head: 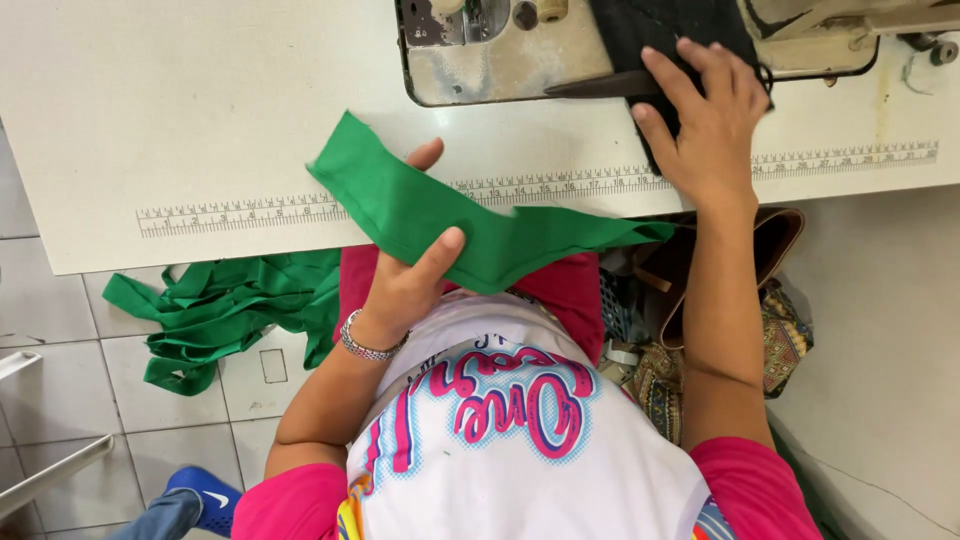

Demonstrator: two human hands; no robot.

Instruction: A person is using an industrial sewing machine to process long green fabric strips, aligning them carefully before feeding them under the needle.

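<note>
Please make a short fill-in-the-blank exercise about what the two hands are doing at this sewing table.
1. The left hand holds a strip of ____ fabric.
2. The right hand lies flat on a piece of ____ cloth at the sewing machine.
3. A silver bracelet is on the ____ wrist.
4. More green strips lie heaped on the tiled ____.

Missing words: green; black; left; floor

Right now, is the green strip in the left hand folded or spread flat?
Folded: the green strip shows a doubled edge where the left hand pinches it.
</note>
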